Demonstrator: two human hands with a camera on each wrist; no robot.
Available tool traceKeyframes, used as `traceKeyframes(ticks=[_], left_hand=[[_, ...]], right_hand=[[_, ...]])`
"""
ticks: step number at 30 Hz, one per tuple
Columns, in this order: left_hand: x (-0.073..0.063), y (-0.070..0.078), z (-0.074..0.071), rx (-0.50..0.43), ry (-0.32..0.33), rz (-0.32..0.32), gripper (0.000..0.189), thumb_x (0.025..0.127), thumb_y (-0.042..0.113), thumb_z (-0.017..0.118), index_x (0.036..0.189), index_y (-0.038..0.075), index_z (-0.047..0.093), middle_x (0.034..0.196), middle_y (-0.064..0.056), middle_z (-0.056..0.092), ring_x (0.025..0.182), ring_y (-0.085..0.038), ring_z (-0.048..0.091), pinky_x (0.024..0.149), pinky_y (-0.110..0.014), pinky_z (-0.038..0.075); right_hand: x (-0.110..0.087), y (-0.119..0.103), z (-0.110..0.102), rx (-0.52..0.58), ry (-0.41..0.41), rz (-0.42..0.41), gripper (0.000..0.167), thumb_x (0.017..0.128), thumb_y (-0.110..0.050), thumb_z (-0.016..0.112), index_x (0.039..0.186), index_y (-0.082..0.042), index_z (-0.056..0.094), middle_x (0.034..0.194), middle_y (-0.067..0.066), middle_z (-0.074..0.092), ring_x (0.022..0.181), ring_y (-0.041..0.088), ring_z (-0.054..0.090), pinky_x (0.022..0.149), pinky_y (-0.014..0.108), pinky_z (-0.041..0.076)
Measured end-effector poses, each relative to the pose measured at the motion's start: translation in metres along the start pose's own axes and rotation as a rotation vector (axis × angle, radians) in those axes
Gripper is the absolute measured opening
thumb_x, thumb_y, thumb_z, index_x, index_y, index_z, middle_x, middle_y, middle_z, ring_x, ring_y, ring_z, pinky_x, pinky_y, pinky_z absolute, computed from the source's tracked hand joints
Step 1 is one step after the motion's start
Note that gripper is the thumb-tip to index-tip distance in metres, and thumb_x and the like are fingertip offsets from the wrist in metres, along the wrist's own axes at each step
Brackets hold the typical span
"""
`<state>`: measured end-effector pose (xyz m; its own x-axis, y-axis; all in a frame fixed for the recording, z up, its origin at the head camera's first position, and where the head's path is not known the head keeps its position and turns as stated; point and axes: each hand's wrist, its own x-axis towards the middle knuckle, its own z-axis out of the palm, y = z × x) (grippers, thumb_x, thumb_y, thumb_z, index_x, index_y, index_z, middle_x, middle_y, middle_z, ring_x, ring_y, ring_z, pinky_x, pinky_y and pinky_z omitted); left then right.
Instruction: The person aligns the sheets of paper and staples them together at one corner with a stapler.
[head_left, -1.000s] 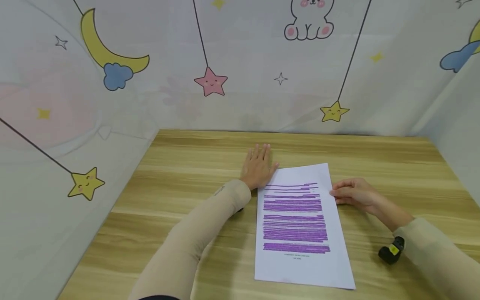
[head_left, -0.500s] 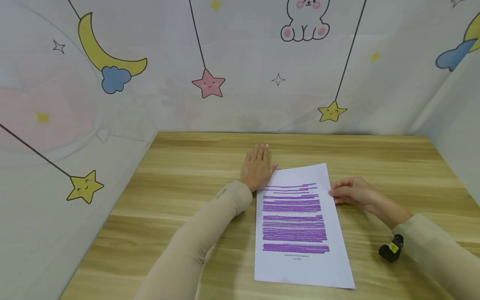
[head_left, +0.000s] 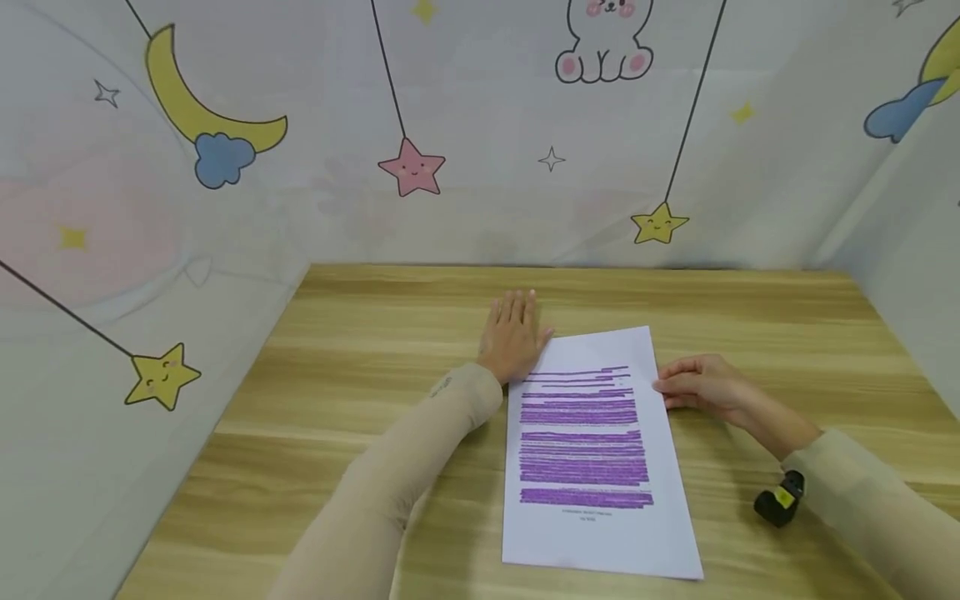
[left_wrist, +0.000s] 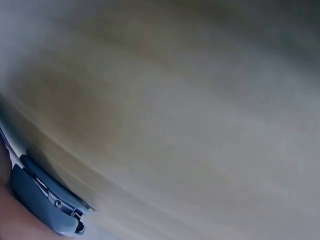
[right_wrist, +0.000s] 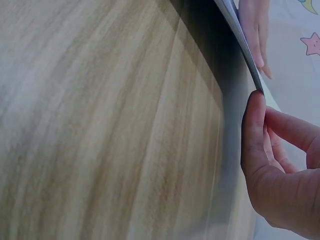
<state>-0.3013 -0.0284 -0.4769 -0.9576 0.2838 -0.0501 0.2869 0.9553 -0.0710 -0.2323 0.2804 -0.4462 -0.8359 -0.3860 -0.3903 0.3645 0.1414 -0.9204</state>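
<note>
A white printed paper (head_left: 585, 537), its lines covered with purple strokes, lies on the wooden table in the head view. My left hand (head_left: 513, 337) rests at its upper left corner, fingers straight and pointing away from me. In the left wrist view a blue-grey stapler-like object (left_wrist: 47, 197) with metal parts shows against the skin of that hand; the head view hides it. My right hand (head_left: 705, 387) pinches the paper's right edge between thumb and fingers. The right wrist view shows this edge raised off the table, with the right thumb (right_wrist: 255, 135) against it.
The wooden table (head_left: 337, 333) reaches back to a white cloth wall (head_left: 480, 100) printed with stars, a moon and a bear. More cloth hangs at the left and right sides. A black wrist camera (head_left: 780, 500) sits under the right sleeve.
</note>
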Motion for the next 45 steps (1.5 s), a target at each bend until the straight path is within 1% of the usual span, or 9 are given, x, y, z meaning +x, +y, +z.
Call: traceKeyframes(ticks=[4,10,13,18,25,31,36,39,45], left_hand=[[-0.003,0.003,0.0,-0.01,-0.015,0.014,0.075,0.106,0.054,0.014,0.158,0.003,-0.003,0.164,-0.017,0.01,0.151,-0.03,0.005,0.122,-0.046,0.003],[0.0,0.002,0.003,0.002,-0.019,0.004,0.075,0.106,0.055,0.013,0.158,0.003,-0.001,0.164,-0.017,0.009,0.151,-0.03,0.004,0.122,-0.045,0.0],[0.001,0.0,0.003,-0.008,-0.026,0.003,0.075,0.106,0.055,0.013,0.158,0.004,-0.002,0.164,-0.017,0.008,0.151,-0.03,0.003,0.122,-0.045,-0.001],[0.001,-0.001,-0.002,-0.033,-0.03,0.008,0.076,0.106,0.056,0.014,0.159,0.004,-0.001,0.164,-0.017,0.009,0.151,-0.03,0.004,0.122,-0.045,0.001],[-0.003,-0.004,-0.008,-0.085,-0.067,0.024,0.077,0.106,0.056,0.014,0.158,0.002,0.0,0.164,-0.017,0.009,0.151,-0.032,0.004,0.122,-0.045,0.002],[-0.005,-0.005,-0.009,-0.106,-0.064,0.037,0.077,0.106,0.056,0.017,0.158,0.001,0.002,0.164,-0.018,0.011,0.151,-0.033,0.006,0.122,-0.045,0.004],[-0.004,-0.008,-0.007,-0.135,-0.051,0.031,0.077,0.106,0.055,0.02,0.158,0.0,0.005,0.163,-0.018,0.016,0.15,-0.034,0.01,0.122,-0.044,0.008],[-0.003,-0.008,-0.009,-0.165,-0.039,0.028,0.077,0.106,0.054,0.023,0.158,0.0,0.008,0.161,-0.019,0.022,0.149,-0.035,0.015,0.122,-0.044,0.01],[-0.002,-0.008,-0.013,-0.178,-0.05,0.025,0.079,0.105,0.056,0.026,0.158,0.0,0.011,0.159,-0.018,0.027,0.148,-0.033,0.02,0.122,-0.042,0.014]], right_hand=[[-0.003,0.002,-0.001,-0.012,0.004,0.005,0.007,0.096,0.001,0.062,0.1,0.005,0.065,0.09,0.008,0.068,0.078,0.016,0.069,0.076,0.03,0.06],[-0.004,-0.001,0.001,-0.011,0.003,-0.021,0.007,0.096,0.001,0.062,0.101,0.005,0.065,0.09,0.007,0.069,0.079,0.016,0.07,0.076,0.03,0.06],[-0.004,-0.003,0.002,-0.014,0.006,-0.02,0.007,0.096,0.001,0.063,0.101,0.005,0.065,0.09,0.007,0.069,0.078,0.016,0.069,0.076,0.03,0.06],[-0.006,-0.006,0.004,0.0,0.005,-0.011,0.007,0.097,0.0,0.063,0.101,0.005,0.065,0.09,0.007,0.069,0.078,0.016,0.069,0.075,0.03,0.06],[-0.006,-0.007,0.006,-0.007,0.012,-0.002,0.006,0.096,0.001,0.063,0.1,0.005,0.065,0.089,0.007,0.069,0.078,0.016,0.069,0.076,0.03,0.06],[-0.006,-0.005,0.007,-0.023,0.02,0.004,0.01,0.097,0.0,0.063,0.103,0.007,0.064,0.09,0.006,0.068,0.078,0.015,0.069,0.077,0.031,0.06],[-0.006,-0.005,0.008,-0.018,0.017,0.009,0.012,0.097,-0.001,0.063,0.105,0.007,0.064,0.091,0.006,0.068,0.079,0.016,0.069,0.077,0.031,0.06],[-0.006,-0.005,0.007,-0.017,0.025,0.01,0.012,0.097,-0.001,0.062,0.106,0.008,0.064,0.09,0.006,0.069,0.078,0.015,0.069,0.076,0.03,0.06],[-0.006,-0.004,0.005,-0.016,0.028,0.007,0.012,0.097,-0.001,0.062,0.105,0.008,0.064,0.09,0.006,0.069,0.079,0.015,0.069,0.077,0.031,0.06]])
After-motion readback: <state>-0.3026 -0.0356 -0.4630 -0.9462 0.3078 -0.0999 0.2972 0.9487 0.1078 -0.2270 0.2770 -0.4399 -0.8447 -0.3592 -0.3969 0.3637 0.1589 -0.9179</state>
